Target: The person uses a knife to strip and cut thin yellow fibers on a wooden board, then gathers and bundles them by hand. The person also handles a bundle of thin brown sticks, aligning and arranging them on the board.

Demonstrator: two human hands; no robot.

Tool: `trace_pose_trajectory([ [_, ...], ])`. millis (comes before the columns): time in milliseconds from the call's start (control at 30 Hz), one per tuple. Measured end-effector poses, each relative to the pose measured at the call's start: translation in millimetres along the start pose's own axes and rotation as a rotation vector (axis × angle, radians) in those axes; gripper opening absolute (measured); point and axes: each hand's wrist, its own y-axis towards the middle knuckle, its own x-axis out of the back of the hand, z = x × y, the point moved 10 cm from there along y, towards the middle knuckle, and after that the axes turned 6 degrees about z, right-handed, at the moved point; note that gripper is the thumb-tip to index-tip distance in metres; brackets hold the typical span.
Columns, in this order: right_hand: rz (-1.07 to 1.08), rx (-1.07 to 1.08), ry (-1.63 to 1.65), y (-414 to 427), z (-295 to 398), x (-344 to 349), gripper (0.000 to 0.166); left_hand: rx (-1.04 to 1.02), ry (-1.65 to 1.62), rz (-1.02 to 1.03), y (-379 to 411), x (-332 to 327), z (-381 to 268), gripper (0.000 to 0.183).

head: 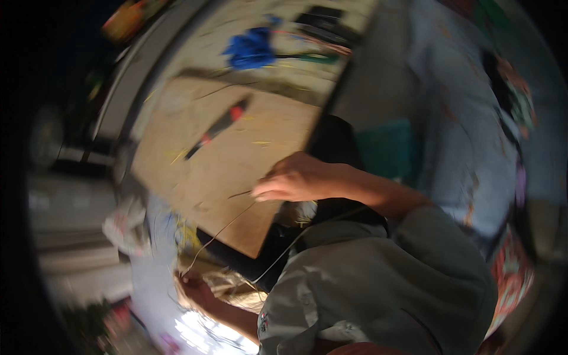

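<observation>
My right hand [288, 179] is over the near edge of a wooden board [213, 173], fingertips pinched on a thin brownish wire [222, 230]. A short dark end of it sticks out past the fingers, above the board. From there the wire runs slack down to my left hand [194, 287], which is low beyond the board's corner, its fingers closed around the other part. A slim black-and-red hand tool [217, 126], blurred, lies on the board among small yellow scraps [262, 143].
Past the board, a pale surface holds a blue bundle [252, 49], a green-handled tool [317, 58] and a black box [328, 22]. Yellow strands [187, 235] litter the floor near a plastic bag [128, 226]. A pale cable [284, 250] crosses my lap. A teal object [385, 148] stands beside my leg.
</observation>
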Motion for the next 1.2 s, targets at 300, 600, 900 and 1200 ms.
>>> trace_pose_trajectory([
  [300,0.126,-0.077,-0.026,-15.4,-7.2,-41.6,0.025,0.019,-0.001,0.188,44.9,-26.6,-12.6,0.019],
  [600,0.026,-0.184,-0.064,-37.3,-38.0,28.0,0.026,0.121,-0.141,0.271,53.7,-23.3,-7.7,0.019],
  [900,0.019,-0.289,-0.366,-85.6,-64.2,61.3,0.017,0.205,-0.294,0.142,112.7,54.8,-7.3,0.017],
  [1200,0.042,-0.803,-1.000,-244.8,-123.2,156.2,0.018,0.124,-0.100,0.338,202.6,100.1,-58.1,0.010],
])
